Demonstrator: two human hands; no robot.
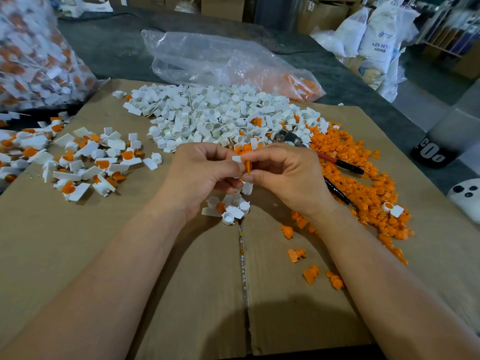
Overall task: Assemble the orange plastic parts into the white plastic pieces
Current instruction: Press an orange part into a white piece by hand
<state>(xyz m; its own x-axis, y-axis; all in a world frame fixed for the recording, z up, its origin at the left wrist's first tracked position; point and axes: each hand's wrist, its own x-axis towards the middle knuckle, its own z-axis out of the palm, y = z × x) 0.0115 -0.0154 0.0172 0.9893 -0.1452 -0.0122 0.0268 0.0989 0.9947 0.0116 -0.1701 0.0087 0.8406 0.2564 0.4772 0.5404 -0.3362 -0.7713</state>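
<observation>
Loose orange parts (296, 254): lying scattered on the cardboard (155, 268), nearest the person.
Left hand (197, 175): curling its fingers and pinching a white piece (237, 159) above the cardboard.
Right hand (285, 178): pinching one orange part (248, 166) between thumb and forefinger, against the white piece.
Step in hand: apparently seating the orange part into the white piece. Fingers are hiding how far in it is.
Next move: probably calling for a firm, straight squeeze, then dropping the pair onto the finished heap (85, 162) at left.
Supplies: white pile (220, 118) and orange pile (363, 178) lying beyond the hands.
</observation>
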